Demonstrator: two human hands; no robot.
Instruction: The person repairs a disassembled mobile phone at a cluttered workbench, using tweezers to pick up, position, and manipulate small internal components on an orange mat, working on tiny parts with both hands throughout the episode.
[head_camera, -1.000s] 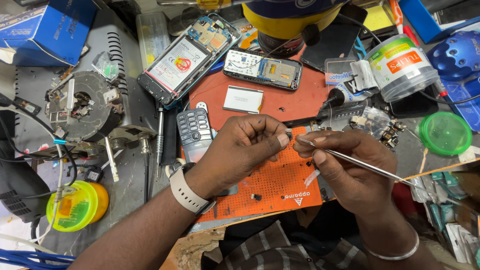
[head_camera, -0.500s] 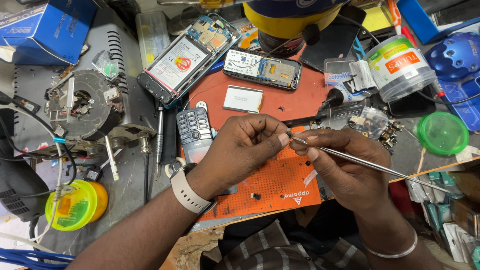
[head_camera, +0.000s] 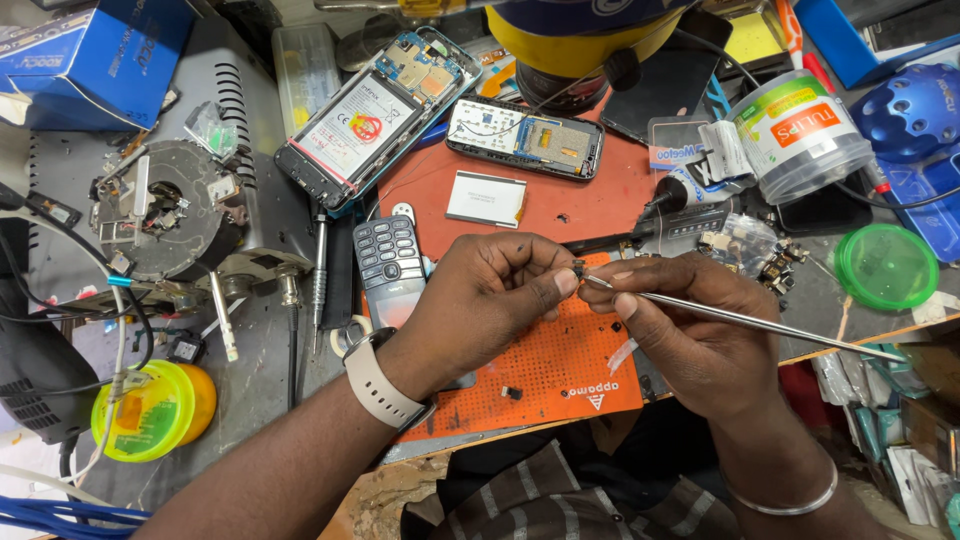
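Left hand (head_camera: 478, 300) pinches a tiny dark metal component (head_camera: 579, 268) between thumb and forefinger, raised over the orange perforated work mat (head_camera: 545, 365) at the worktop's near edge. Right hand (head_camera: 690, 330) grips slim steel tweezers (head_camera: 740, 318), tips meeting the component, probably steadying fine work.

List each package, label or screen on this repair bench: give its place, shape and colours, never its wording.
Blue cardboard box: far left corner, rectangular.
Clear plastic tub: far right, round, with a green, white and orange label.
Opened phone: upper middle, white rectangular battery label with a red mark.
Small white card: red mat, rectangular.
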